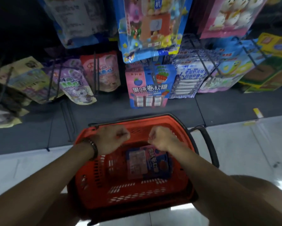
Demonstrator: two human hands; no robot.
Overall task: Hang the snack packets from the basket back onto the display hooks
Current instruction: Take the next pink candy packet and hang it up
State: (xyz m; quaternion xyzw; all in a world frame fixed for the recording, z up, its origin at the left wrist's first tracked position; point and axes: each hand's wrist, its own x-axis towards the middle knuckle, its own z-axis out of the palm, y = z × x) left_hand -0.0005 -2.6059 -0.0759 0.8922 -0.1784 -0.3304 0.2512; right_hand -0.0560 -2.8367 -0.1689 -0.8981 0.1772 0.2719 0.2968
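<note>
- Snack packet (146, 162): pink-and-blue pouch lying flat in the red basket (88, 181), right of centre. Judged light, soft-sided, with slippery film; best pinched at its top edge, hang hole not discernible.
- Left hand (112, 137): fingers curled into a fist, nothing held, over the basket's far-left part.
- Right hand (161, 137): likewise fisted and empty, over the packet's far end, apart from the left hand.
- Display hooks (96, 74): far side; a matching packet (148, 88) hangs there.
</note>
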